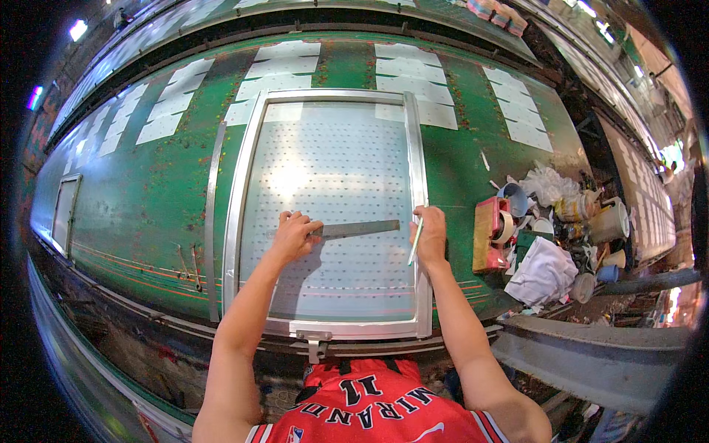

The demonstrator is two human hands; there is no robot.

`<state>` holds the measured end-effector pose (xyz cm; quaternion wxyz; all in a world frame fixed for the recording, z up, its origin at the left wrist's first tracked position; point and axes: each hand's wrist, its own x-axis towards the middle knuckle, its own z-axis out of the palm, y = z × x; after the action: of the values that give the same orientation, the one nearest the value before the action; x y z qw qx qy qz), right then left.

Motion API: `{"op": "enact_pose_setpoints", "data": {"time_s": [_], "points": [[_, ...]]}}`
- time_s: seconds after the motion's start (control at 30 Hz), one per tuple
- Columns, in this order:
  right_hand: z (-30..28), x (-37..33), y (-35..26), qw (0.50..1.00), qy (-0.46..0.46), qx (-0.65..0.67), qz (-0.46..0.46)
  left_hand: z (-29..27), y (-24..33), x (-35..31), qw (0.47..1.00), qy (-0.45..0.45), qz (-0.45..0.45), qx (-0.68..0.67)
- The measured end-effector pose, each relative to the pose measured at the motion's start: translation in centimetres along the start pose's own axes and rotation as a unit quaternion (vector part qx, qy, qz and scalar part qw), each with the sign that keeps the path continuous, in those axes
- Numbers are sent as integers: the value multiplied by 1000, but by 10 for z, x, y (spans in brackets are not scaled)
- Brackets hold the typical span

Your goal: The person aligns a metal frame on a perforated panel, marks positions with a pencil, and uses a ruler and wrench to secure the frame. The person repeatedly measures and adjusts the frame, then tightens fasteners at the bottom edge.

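A silkscreen frame [422,166] with a silver metal border lies flat before me, its pale mesh [347,266] covered in rows of small dark marks. My left hand [297,235] is closed on one end of a grey metal ruler [362,229], which lies across the mesh and points right. At the frame's right border rests my right hand [431,230], its fingers closed round a slim white-and-green pen-like stick [416,244]. The stick slants downward over the border; I cannot tell whether its tip touches anything.
White sheets [278,68] lie in columns along the long green table [162,192]. On the right stand a red box [484,235] with a tape roll [504,227], a white cloth [543,272], cups and a bucket [610,220]. Wrenches [196,267] lie left, beside a metal strip [213,221].
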<state>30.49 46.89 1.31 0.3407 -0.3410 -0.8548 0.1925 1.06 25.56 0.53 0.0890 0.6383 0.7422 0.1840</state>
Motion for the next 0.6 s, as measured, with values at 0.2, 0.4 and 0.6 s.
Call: {"op": "enact_pose_setpoints", "data": {"time_s": [0.2, 0.4, 0.6], "points": [[4, -3, 6, 997, -53, 12, -48, 9, 3, 17, 1000, 16, -14, -12], [9, 7, 12, 993, -102, -5, -63, 19, -1, 34, 997, 32, -35, -57], [15, 16, 21, 990, -120, -21, -72, 26, -1, 50, 998, 43, -40, -39]]}}
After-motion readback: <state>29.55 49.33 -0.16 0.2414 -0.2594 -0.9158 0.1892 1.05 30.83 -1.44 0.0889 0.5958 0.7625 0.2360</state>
